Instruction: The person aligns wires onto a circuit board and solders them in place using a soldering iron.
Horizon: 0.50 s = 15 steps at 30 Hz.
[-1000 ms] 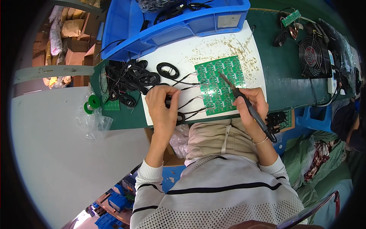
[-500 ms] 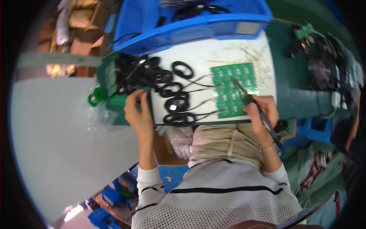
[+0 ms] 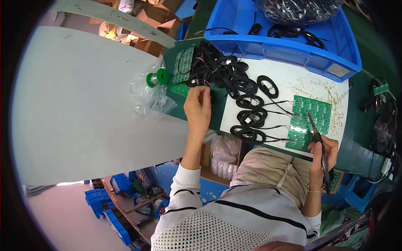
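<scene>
My left hand (image 3: 198, 106) is at the lower edge of a tangled pile of black cables (image 3: 215, 69), thumb and fingers pinched; what is between them is too small to make out. In my right hand (image 3: 324, 157) is a soldering iron (image 3: 321, 152) with a black handle, its thin tip pointing at a green circuit board (image 3: 298, 133). I cannot tell whether the tip touches. Several coiled black cables (image 3: 251, 118) lie left of the board, and their thin wire ends reach its left edge.
A white work sheet (image 3: 276, 83) lies under the board, with small scraps at its right. Behind stands a blue bin (image 3: 289, 50) with cables and a dark bundle. A green spool (image 3: 157, 78) and clear plastic bag (image 3: 146, 98) lie left, near stacked green boards (image 3: 183, 65).
The view has turned, so the whole scene sits further right and lower. My left thumb and fingers have come closer together at the cable pile. The iron stays pointed at the board.
</scene>
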Available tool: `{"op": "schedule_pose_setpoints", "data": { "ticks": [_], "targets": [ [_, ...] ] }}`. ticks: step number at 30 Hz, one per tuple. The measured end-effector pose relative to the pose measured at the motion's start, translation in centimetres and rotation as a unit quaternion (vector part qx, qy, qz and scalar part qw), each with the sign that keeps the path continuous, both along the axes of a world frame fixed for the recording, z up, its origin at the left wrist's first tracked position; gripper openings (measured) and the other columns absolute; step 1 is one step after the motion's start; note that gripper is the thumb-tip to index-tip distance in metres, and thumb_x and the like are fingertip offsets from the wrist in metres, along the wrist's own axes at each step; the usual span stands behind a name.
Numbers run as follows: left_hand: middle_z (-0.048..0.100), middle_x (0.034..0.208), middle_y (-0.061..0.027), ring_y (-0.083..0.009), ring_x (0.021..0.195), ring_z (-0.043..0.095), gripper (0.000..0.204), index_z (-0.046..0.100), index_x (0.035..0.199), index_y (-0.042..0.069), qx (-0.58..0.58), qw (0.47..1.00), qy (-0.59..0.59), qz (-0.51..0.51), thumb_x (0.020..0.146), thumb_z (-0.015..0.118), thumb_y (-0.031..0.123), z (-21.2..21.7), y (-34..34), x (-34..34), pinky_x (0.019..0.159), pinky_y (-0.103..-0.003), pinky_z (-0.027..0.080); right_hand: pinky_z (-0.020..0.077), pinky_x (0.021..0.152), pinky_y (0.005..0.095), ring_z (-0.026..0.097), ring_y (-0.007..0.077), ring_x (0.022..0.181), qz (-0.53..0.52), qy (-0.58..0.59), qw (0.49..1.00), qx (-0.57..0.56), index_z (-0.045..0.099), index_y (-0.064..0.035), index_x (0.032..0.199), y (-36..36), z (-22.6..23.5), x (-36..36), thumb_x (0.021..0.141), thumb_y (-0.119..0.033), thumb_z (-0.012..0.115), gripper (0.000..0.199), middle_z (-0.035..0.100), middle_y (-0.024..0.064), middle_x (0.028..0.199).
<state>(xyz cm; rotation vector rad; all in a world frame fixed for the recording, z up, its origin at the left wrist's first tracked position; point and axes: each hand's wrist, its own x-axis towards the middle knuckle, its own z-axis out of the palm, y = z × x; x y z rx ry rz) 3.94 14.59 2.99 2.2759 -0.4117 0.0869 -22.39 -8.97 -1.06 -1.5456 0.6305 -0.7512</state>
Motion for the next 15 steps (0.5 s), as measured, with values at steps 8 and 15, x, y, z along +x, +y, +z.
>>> {"op": "schedule_pose_setpoints", "data": {
  "ticks": [8, 15],
  "targets": [
    [0.057, 0.108, -0.0105, -0.0315, 0.103, 0.055, 0.024, 0.069, 0.105, 0.007, 0.246, 0.95, -0.193, -0.023, 0.082, 0.076, 0.008, -1.3, 1.7, -1.5, 0.088, -0.041, 0.045, 0.0437, 0.065, 0.0232, 0.057, 0.0093, 0.072, 0.002, -0.03, 1.0, -0.004, 0.055, 0.0014, 0.113, -0.2, -0.8, 0.3, 0.099, -0.01, 0.061, 0.019, 0.061, 0.0065, 0.08],
    [0.057, 0.116, -0.0086, -0.0303, 0.107, 0.053, 0.026, 0.065, 0.104, 0.008, 0.255, 0.91, -0.303, -0.126, 0.08, 0.074, 0.007, -1.4, 1.2, -0.7, 0.09, -0.043, 0.041, 0.0429, 0.065, 0.022, 0.057, 0.0085, 0.071, -0.001, -0.015, 1.0, -0.006, 0.055, 0.0009, 0.113, -0.2, -0.8, -0.1, 0.099, -0.01, 0.06, 0.018, 0.063, 0.0063, 0.077]
  ]
}}
